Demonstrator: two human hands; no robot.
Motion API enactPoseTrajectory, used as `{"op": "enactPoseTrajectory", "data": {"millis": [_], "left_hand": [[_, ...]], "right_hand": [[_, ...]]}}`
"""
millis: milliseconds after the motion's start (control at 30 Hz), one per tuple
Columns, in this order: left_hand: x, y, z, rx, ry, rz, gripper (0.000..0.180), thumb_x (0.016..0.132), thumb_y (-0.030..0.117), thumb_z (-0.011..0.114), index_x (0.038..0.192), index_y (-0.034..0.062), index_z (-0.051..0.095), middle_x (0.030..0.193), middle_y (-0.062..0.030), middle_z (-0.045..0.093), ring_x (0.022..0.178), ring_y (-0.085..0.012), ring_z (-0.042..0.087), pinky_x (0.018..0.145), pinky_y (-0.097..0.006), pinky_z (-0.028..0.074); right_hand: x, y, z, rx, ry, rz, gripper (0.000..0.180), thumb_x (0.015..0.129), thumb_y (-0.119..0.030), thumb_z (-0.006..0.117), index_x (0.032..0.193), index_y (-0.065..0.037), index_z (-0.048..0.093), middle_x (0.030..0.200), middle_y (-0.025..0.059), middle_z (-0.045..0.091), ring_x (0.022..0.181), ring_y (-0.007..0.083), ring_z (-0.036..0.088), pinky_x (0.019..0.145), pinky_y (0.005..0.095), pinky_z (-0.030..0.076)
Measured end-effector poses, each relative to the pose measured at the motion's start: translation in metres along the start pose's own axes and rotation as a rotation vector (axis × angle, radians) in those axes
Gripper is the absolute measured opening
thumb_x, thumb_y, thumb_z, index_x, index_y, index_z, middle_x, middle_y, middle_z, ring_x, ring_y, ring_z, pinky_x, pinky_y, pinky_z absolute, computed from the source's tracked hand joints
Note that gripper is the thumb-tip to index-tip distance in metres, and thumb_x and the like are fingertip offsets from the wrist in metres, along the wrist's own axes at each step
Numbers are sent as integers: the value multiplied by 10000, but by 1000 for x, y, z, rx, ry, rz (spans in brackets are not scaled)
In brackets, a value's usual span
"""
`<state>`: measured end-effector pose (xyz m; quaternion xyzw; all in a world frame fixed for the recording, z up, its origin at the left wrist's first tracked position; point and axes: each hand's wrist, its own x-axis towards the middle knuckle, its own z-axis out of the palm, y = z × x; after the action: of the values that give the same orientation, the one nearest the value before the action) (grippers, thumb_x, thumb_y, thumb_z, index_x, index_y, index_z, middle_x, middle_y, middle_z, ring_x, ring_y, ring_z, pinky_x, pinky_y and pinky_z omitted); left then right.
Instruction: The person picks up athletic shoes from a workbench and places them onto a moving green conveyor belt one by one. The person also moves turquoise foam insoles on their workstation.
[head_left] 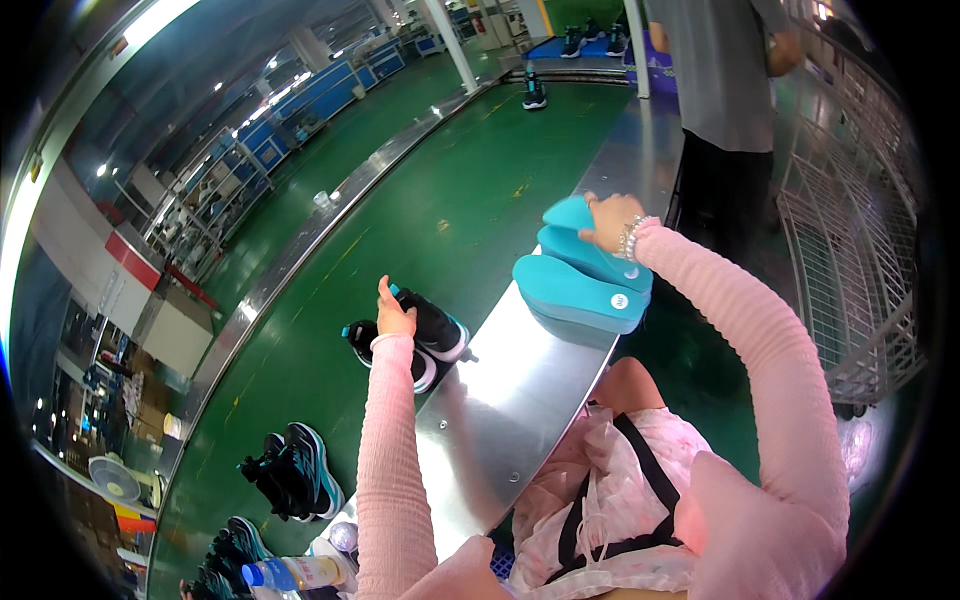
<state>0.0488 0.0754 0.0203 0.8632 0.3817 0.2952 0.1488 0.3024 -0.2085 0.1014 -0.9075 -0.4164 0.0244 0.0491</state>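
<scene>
My left hand (pixel 393 312) rests on a pair of black sneakers (pixel 440 335) with teal trim, which lie on the green conveyor belt (pixel 440 200) at the edge of the steel counter (pixel 520 390). My right hand (pixel 610 220) presses on top of a stack of teal insoles (pixel 580 280) lying on the steel counter farther along. Both arms wear pink sleeves, and a beaded bracelet is on the right wrist.
More dark sneakers with teal trim (pixel 290 470) lie on the belt nearer to me, and others (pixel 534 92) far up it. A person in a grey shirt (pixel 720 70) stands beyond the insoles. A white wire rack (pixel 850 250) is at right. A bottle (pixel 290 572) lies at lower left.
</scene>
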Motion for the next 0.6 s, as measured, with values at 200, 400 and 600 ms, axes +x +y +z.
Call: {"op": "enactPoseTrajectory", "data": {"millis": [200, 400, 600], "left_hand": [[5, -27, 10, -95, 302, -167, 476, 770, 259, 612, 1150, 58, 406, 773, -233, 590, 743, -394, 574, 681, -428, 439], [-1, -20, -1, -168, 381, -221, 393, 736, 310, 651, 976, 13, 559, 735, -188, 623, 692, -319, 611, 661, -381, 464], [0, -31, 1, -245, 360, -197, 366, 698, 270, 691, 926, -2, 601, 732, -158, 640, 660, -229, 628, 637, -313, 476]], "right_hand": [[16, -72, 0, 485, -117, -452, 372, 746, -359, 559, 959, -56, 602, 750, 111, 619, 684, 252, 597, 622, 336, 469], [76, -181, 37, 813, -639, -1058, 197, 730, -268, 603, 790, -81, 611, 706, 45, 624, 561, 153, 572, 474, 291, 427], [78, -247, 29, -24, -590, -824, 302, 725, -318, 570, 913, -89, 633, 821, 69, 646, 726, 192, 622, 612, 328, 490]]}}
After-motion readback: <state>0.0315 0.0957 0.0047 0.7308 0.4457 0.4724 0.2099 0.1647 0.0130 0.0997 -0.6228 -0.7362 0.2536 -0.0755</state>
